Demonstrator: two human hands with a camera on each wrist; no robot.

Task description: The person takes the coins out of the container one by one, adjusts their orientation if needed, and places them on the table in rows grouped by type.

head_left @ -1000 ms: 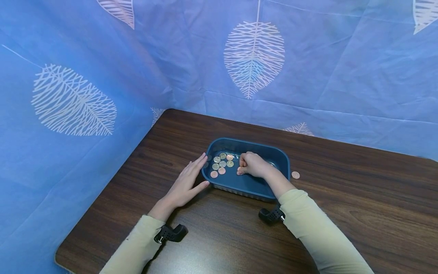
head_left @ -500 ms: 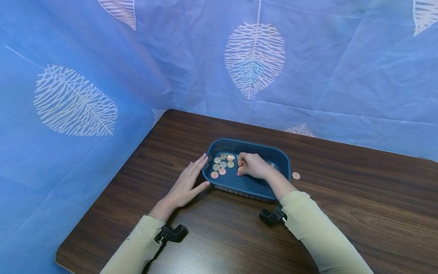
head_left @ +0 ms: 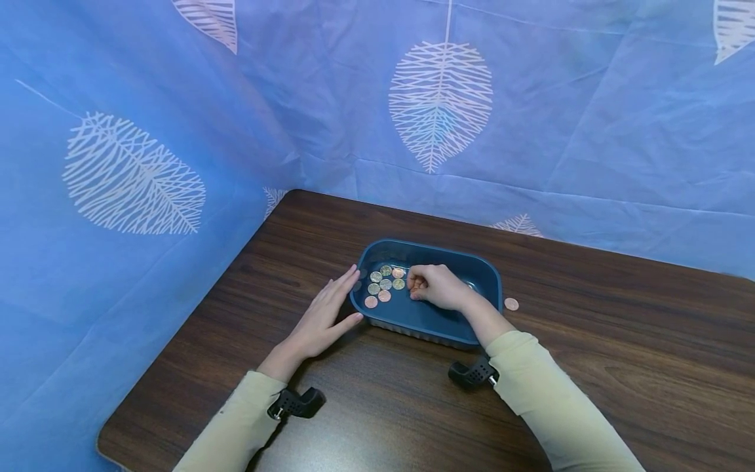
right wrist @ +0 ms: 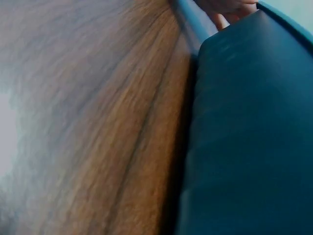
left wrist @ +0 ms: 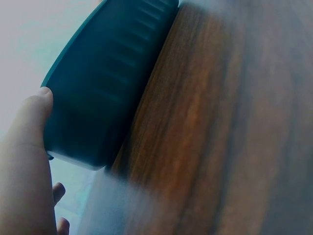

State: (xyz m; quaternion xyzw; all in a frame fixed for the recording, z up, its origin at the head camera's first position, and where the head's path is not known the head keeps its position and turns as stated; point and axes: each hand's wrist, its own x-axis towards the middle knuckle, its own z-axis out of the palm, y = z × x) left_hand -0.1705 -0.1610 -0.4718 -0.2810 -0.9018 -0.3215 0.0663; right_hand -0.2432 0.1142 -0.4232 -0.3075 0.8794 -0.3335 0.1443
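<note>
A dark blue rectangular tub [head_left: 433, 333] stands on the table. Several coins [head_left: 384, 295], some copper and some brass or silver-toned, lie spread over the left part of its floor. My left hand [head_left: 321, 321] rests against the tub's left end with straight fingers; in the left wrist view its thumb [left wrist: 45, 95] touches the rim. Inside the tub, right of those coins, my right hand [head_left: 439, 287] has curled fingers and pinches a copper coin, mostly hidden by the fingertips. The right wrist view shows only the tub's outer wall [right wrist: 249, 127] and part of the left hand [right wrist: 227, 9].
One copper coin [head_left: 511, 304] lies on the table just outside the tub's right end. The dark wood table [head_left: 619, 341] extends to the right and toward me. A blue cloth [head_left: 330, 98] with white leaf prints hangs behind and to the left.
My right hand's fingertips have shifted slightly left inside the tub, and the pinched coin shows less. The left hand, the tub and the loose coins stay as they were.
</note>
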